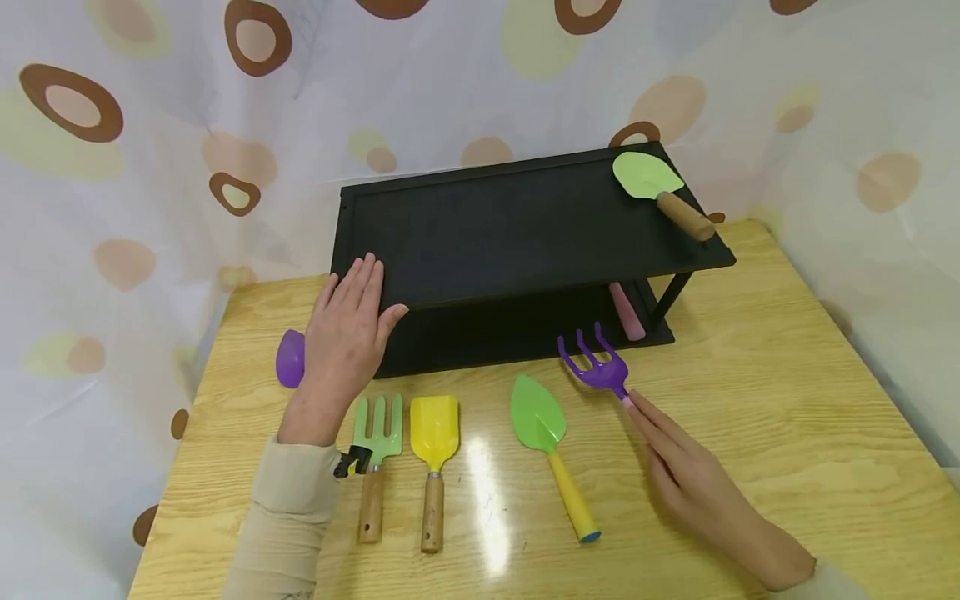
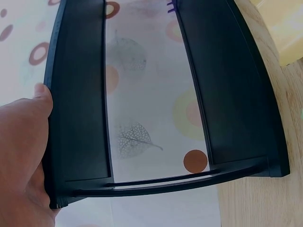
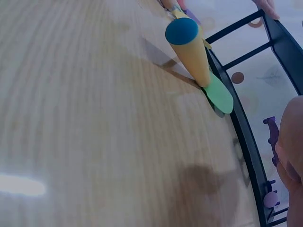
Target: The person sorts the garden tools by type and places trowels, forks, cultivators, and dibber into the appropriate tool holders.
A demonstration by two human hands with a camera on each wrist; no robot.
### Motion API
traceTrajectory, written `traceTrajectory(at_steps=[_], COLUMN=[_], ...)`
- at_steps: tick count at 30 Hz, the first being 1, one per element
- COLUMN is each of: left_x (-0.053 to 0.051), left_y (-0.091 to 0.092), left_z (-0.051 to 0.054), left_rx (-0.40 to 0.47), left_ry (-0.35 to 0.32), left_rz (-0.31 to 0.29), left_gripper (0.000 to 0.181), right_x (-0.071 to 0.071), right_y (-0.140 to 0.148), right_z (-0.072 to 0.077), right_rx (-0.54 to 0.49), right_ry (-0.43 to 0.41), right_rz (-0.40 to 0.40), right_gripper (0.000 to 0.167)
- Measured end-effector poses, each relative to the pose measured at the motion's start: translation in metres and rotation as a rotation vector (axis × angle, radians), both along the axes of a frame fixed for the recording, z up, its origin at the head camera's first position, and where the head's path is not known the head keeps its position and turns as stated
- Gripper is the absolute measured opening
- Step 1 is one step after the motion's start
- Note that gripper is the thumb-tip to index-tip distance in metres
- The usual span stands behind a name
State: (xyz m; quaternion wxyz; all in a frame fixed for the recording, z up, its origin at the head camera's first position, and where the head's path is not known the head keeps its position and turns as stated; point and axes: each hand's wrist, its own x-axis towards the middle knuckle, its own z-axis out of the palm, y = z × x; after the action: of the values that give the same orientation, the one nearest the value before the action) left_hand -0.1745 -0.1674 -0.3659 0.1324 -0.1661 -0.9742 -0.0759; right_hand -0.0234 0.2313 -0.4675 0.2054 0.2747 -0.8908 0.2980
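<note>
My left hand (image 1: 347, 333) lies flat with straight fingers on the left front corner of a two-tier black shelf (image 1: 480, 233); its thumb lies by the front edge. My right hand (image 1: 693, 475) grips a purple three-pronged hand rake (image 1: 603, 372) by its pink handle, mostly hidden in the fingers. The rake's tines point toward the lower tier's right front edge. Just behind them, a pink handle (image 1: 627, 312) protrudes from the lower tier. A light-green trowel (image 1: 647, 175) with a wooden handle rests on the top tier's right end.
On the wooden table (image 1: 780, 358) before the shelf lie a green hand fork (image 1: 380, 429), a yellow shovel (image 1: 435, 429) and a green trowel (image 1: 538, 414) with a yellow handle. A purple blade (image 1: 290, 358) shows beside my left hand. Patterned cloth (image 1: 450, 75) hangs behind.
</note>
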Motion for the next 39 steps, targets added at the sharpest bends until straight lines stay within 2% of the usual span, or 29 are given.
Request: traceTrajectory(at_steps=[4, 10, 19, 22, 30, 39], left_x=[0.0, 0.002, 0.0, 0.001, -0.002, 0.0], left_y=[0.0, 0.0, 0.0, 0.0, 0.001, -0.001], left_z=[0.002, 0.002, 0.002, 0.001, 0.001, -0.002], left_rx=[-0.001, -0.012, -0.018, -0.026, -0.006, -0.011], left_ry=[0.004, -0.009, -0.018, -0.028, -0.002, -0.007], left_rz=[0.001, -0.002, 0.0, 0.007, 0.0, 0.003], left_gripper=[0.067, 0.067, 0.069, 0.069, 0.068, 0.068], right_x=[-0.013, -0.028, -0.056, -0.067, -0.098, -0.114], right_y=[-0.002, -0.006, -0.018, -0.023, -0.032, -0.043], right_z=[0.004, 0.004, 0.005, 0.006, 0.009, 0.001], right_rx=[0.0, 0.012, 0.022, 0.028, 0.054, 0.026], right_ry=[0.006, -0.003, -0.034, -0.063, -0.142, -0.205], right_rz=[-0.001, -0.009, -0.034, -0.044, -0.083, -0.089], right_gripper=[0.041, 0.066, 0.06, 0.059, 0.051, 0.047])
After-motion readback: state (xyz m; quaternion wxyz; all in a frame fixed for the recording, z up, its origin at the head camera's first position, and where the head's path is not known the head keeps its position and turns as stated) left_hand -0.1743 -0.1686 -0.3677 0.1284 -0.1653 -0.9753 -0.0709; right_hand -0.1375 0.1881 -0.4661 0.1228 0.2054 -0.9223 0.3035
